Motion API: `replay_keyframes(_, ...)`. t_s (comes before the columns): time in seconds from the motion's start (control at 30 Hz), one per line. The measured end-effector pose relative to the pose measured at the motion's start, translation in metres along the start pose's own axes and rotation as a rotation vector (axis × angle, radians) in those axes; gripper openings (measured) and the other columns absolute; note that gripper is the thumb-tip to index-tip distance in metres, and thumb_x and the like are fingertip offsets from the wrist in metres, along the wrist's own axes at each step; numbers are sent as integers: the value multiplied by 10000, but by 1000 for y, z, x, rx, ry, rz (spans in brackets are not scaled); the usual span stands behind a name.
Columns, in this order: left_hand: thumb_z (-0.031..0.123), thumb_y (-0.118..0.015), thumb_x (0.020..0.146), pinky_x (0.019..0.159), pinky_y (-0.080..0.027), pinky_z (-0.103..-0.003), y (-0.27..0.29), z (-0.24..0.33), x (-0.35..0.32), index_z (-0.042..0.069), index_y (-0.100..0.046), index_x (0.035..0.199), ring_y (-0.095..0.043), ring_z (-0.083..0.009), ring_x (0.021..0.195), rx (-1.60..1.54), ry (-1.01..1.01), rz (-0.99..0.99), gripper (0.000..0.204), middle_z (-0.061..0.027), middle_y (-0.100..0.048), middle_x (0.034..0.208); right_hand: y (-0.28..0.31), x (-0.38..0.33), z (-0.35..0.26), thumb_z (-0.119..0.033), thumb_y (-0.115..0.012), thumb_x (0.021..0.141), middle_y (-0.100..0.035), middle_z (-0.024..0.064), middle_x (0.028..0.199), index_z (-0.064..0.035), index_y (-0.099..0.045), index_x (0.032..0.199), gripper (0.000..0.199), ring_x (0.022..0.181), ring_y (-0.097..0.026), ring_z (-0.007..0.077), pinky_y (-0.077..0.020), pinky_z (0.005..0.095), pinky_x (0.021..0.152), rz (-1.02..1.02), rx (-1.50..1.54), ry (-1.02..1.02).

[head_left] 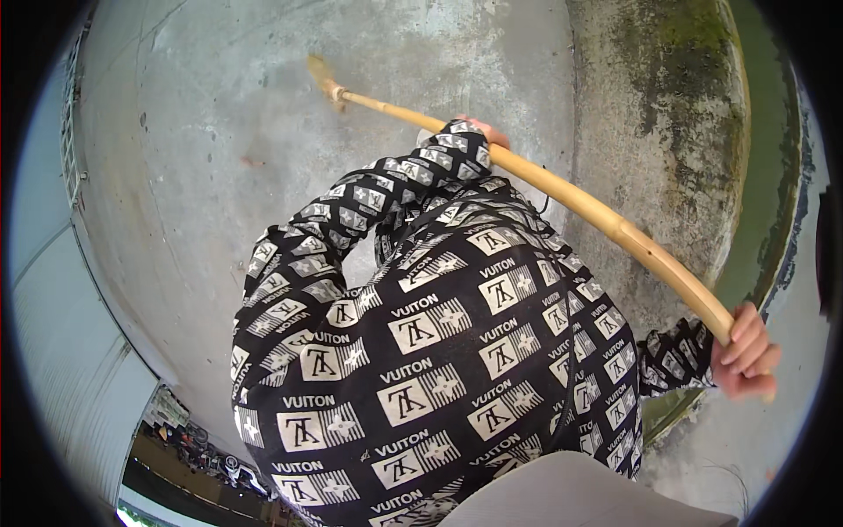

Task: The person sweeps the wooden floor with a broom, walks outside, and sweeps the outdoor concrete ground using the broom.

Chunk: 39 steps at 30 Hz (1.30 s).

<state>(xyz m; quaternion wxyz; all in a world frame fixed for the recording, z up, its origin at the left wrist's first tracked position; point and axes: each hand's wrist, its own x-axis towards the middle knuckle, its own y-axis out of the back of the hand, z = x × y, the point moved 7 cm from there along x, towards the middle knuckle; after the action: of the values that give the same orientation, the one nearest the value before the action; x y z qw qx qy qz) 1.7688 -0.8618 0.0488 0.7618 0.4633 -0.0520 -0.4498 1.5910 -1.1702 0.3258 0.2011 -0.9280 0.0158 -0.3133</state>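
A broom with a long pale bamboo handle (606, 220) slants across the view, from the upper left down to the right. Its short straw-coloured head (327, 81) rests on or just over the concrete floor. My left hand (488, 132) is closed around the handle partway along; the patterned sleeve hides much of it. Near the handle's upper end, my right hand (745, 356) grips with its fingers wrapped around the bamboo. Both arms wear a black-and-white patterned sleeve.
Grey concrete floor (202, 114) spreads ahead and left. Right of it runs a stained, mossy concrete strip (654, 114), bordered by a greenish channel (773, 176). A pale corrugated wall (70, 351) stands at left, with several parked bikes (233, 470) at the lower left.
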Motion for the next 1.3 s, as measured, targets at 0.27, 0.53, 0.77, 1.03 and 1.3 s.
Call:
replay_keyframes(0.27,179,-633,645,796,-374,-401,-137,136,33,236,-628,896,-603,-187,836,-179,-639,217,258,40,-639,789,-159,-132,-122,-511,-483,858,-507,-79,551,-196,-425,607,406,488,-474,63,-363,227,650,-326,-746,178)
replay_keyframes(0.53,205,-630,673,910,-304,-555,-54,18,136,220,-607,948,-584,-179,963,-202,-553,29,276,24,-637,909,-263,29,64,-346,-615,829,-502,31,562,-80,-423,675,363,460,-490,174,-505,353,556,-711,-572,96)
replay_keyframes(0.77,157,-625,672,835,-359,-433,-98,-31,-56,217,-602,869,-586,-213,874,-196,-234,274,207,8,-626,779,-197,-88,6,-419,-605,831,-533,-26,570,-141,-416,665,375,473,-519,119,-519,294,603,-652,-202,223)
replay_keyframes(1.03,180,-640,660,820,-353,-391,-74,-116,-118,217,-631,875,-607,-207,851,103,101,115,218,-2,-645,749,-107,-162,80,-343,-401,941,-453,-19,579,-143,-378,689,322,524,-475,141,-407,368,717,138,-102,-106)
replay_keyframes(1.3,205,-646,655,804,-356,-369,-114,90,-6,279,-621,854,-607,-166,793,-208,-532,200,213,78,-646,789,-86,-177,-137,-317,-588,797,-501,-57,523,-175,-454,638,252,474,-465,54,-384,276,617,-237,-137,396)
